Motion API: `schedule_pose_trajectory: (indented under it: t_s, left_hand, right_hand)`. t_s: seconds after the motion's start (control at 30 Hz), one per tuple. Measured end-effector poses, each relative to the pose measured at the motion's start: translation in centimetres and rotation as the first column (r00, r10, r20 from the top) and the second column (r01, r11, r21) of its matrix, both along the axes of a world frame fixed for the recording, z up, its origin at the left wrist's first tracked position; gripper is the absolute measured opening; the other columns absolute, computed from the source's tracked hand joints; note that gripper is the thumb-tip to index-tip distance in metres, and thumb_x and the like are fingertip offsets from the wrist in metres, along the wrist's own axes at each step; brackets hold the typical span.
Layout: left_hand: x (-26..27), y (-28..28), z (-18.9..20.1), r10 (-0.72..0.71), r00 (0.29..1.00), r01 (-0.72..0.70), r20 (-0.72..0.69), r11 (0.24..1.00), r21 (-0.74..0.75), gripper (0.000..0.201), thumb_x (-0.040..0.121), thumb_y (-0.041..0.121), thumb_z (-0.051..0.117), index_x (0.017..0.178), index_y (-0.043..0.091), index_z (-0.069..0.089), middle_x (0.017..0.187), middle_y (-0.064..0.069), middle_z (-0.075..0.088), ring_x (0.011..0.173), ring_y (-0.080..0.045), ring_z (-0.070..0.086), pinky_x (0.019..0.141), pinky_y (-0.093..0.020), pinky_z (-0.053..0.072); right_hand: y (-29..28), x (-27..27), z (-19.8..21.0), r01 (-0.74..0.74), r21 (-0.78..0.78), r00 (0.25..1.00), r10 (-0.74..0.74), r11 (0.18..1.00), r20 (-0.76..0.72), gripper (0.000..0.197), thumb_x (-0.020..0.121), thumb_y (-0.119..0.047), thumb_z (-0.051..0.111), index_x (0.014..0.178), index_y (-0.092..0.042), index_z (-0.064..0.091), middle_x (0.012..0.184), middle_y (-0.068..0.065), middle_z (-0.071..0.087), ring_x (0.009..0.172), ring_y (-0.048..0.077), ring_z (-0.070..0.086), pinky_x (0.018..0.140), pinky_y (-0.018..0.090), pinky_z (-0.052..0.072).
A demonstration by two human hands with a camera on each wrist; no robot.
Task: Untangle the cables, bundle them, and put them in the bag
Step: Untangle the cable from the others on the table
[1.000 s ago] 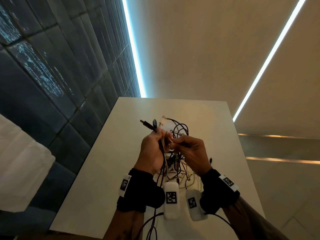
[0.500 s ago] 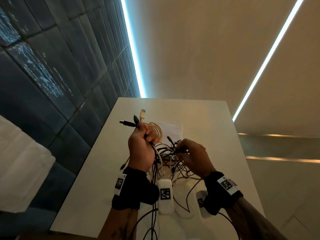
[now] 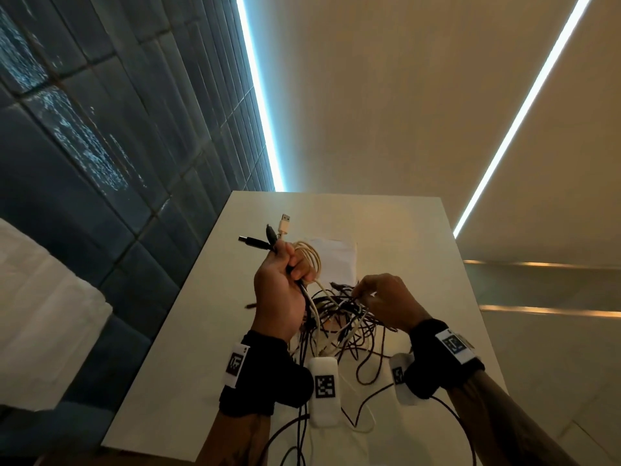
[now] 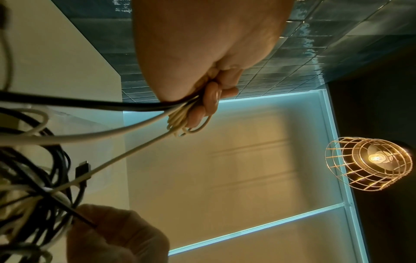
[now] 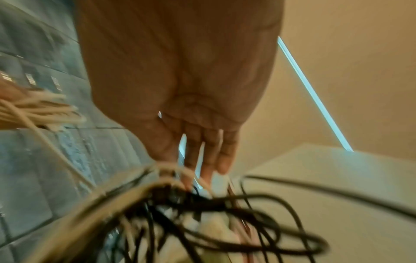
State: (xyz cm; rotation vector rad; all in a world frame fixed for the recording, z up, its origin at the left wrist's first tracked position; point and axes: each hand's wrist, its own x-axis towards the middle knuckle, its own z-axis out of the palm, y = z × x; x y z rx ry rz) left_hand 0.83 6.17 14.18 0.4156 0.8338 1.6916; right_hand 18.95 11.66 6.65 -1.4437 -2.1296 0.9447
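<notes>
A tangle of black and white cables (image 3: 339, 317) hangs over the white table (image 3: 188, 331). My left hand (image 3: 285, 274) grips several cable ends, with a white USB plug (image 3: 285, 219) and black plugs (image 3: 252, 242) sticking out above the fist and a coil of cream cable (image 3: 311, 257) looped at its fingers (image 4: 202, 106). My right hand (image 3: 364, 292) pinches a dark strand at the top of the tangle (image 5: 184, 195); the right wrist view is blurred. A white bag (image 3: 339, 260) lies flat on the table behind the hands.
A dark tiled wall (image 3: 100, 163) runs along the table's left side. A white cloth-like surface (image 3: 33, 314) sits at the far left. Loose cable loops (image 3: 363, 391) trail on the table near my wrists. A caged lamp (image 4: 369, 165) shows in the left wrist view.
My hands have drawn apart: the left rose and moved left with the plug ends, and the right dropped lower into the tangle. The white bag came into view behind them.
</notes>
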Motion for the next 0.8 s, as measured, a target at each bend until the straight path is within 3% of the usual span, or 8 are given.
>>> schedule_pose_trajectory:
  t_s: [0.1,0.2,0.3,0.37,0.43,0.5,0.73,0.8]
  left_hand:
    - [0.3,0.1,0.3,-0.015,1.000,0.015,-0.008,1.000,0.012,0.032,0.104,0.022,0.035,0.074,0.016,0.046,0.063,0.003,0.033,0.050,-0.009,0.028,0.050,-0.025,0.027]
    - [0.7,0.1,0.9,-0.036,0.998,0.039,-0.058,0.998,0.043,0.035,0.104,0.021,0.034,0.071,0.015,0.043,0.060,0.004,0.033,0.050,-0.009,0.028,0.051,-0.025,0.027]
    - [0.6,0.2,1.1,-0.042,0.996,0.048,-0.082,0.997,0.065,0.034,0.104,0.019,0.035,0.071,0.015,0.042,0.061,0.003,0.034,0.051,-0.009,0.029,0.052,-0.026,0.028]
    - [0.4,0.2,1.2,-0.044,0.995,0.051,-0.093,0.996,0.071,0.034,0.104,0.019,0.035,0.071,0.015,0.043,0.061,0.004,0.034,0.050,-0.009,0.029,0.052,-0.026,0.027]
    - [0.1,0.1,1.3,-0.027,0.993,0.036,-0.117,0.997,0.073,0.035,0.104,0.018,0.034,0.070,0.016,0.042,0.059,0.004,0.033,0.049,-0.009,0.028,0.051,-0.026,0.026]
    - [-0.4,0.0,1.3,-0.006,0.990,0.015,-0.140,0.998,0.064,0.035,0.104,0.019,0.034,0.070,0.016,0.041,0.060,0.004,0.033,0.049,-0.009,0.027,0.052,-0.027,0.024]
    - [-0.9,-0.6,1.2,0.024,0.982,-0.017,-0.190,0.999,0.037,0.036,0.104,0.017,0.033,0.070,0.016,0.041,0.060,0.004,0.032,0.048,-0.009,0.026,0.051,-0.028,0.023]
    - [-1.1,-0.6,1.3,0.036,0.980,-0.028,-0.197,0.999,0.040,0.037,0.105,0.016,0.032,0.068,0.016,0.041,0.059,0.004,0.031,0.048,-0.009,0.026,0.051,-0.028,0.022]
  right_hand:
    - [-1.0,-0.9,1.9,-0.035,0.128,0.992,0.019,0.991,0.124,0.030,0.080,0.004,0.057,0.098,-0.013,0.074,0.113,0.007,0.067,0.109,0.021,0.057,0.089,0.026,0.045]
    - [-2.7,-2.6,3.3,-0.006,0.271,0.988,0.048,0.963,-0.149,0.054,0.072,0.016,0.050,0.116,-0.010,0.067,0.126,0.005,0.061,0.117,0.017,0.055,0.097,0.023,0.046]
    - [-4.0,-4.5,3.6,-0.106,-0.064,0.828,0.052,0.992,-0.558,0.040,0.084,0.011,0.056,0.120,-0.005,0.060,0.114,0.007,0.068,0.104,0.014,0.066,0.090,0.025,0.054]
    - [-4.5,-5.2,2.8,-0.152,-0.203,0.750,-0.021,0.967,-0.661,0.013,0.092,-0.003,0.061,0.105,-0.003,0.065,0.091,0.009,0.072,0.080,0.014,0.068,0.074,0.024,0.054]
    - [-4.6,-5.4,1.7,-0.151,-0.211,0.726,-0.037,0.966,-0.687,0.016,0.095,-0.011,0.059,0.081,-0.006,0.064,0.068,0.001,0.066,0.060,0.011,0.058,0.061,0.022,0.048]
    - [-4.5,-5.3,0.6,-0.159,-0.194,0.730,-0.017,0.968,-0.683,0.025,0.096,-0.013,0.057,0.072,-0.009,0.060,0.060,-0.007,0.060,0.055,0.008,0.050,0.057,0.020,0.043]
    - [-3.2,-4.7,-2.1,-0.177,-0.101,0.823,0.091,0.979,-0.560,0.032,0.096,-0.039,0.053,0.069,-0.022,0.060,0.063,-0.004,0.052,0.060,0.016,0.044,0.060,0.035,0.037]
    - [-3.2,-4.5,-2.5,-0.182,-0.098,0.831,0.100,0.978,-0.547,0.034,0.095,-0.043,0.052,0.069,-0.022,0.060,0.066,0.003,0.050,0.060,0.018,0.043,0.060,0.036,0.036]
